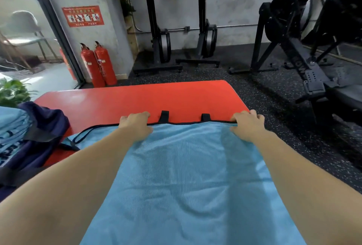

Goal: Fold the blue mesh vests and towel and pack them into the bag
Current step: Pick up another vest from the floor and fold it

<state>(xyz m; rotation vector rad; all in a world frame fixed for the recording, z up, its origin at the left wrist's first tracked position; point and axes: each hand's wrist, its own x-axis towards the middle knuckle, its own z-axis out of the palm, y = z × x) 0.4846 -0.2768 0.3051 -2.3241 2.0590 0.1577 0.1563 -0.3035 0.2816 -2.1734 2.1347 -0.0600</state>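
Pinching the far, black-trimmed hem of the blue mesh vest [176, 176] with both hands here. Curling the left hand [137, 125] fingers [142, 115] over that hem with the thumb on the near side. Doing the same with the right hand [247, 124] fingers [253, 113] at the other corner. Bunching the fingers close together on each side, not spreading them.

Holding the vest flat between the two sets of fingers. Letting the rest of it run back from the fingers toward the body, under both forearms and over the red bench [156, 98]. Spotting two short black loops [164, 116] poking out past the hem, right between the left and right fingers, lying on the bench.

Seeing the dark blue bag [45, 125] well off to the left of the left fingers, at the bench edge, mouth open, with some folded light blue fabric [11, 125] sitting inside.

Looking past the fingers at more red bench, then speckled black floor [284, 127]. Further beyond, making out two red fire extinguishers [100, 64] by the wall and two black rowing machines [158, 29] standing upright. Catching a bit of green plant [11, 92] far left, beyond the bag.
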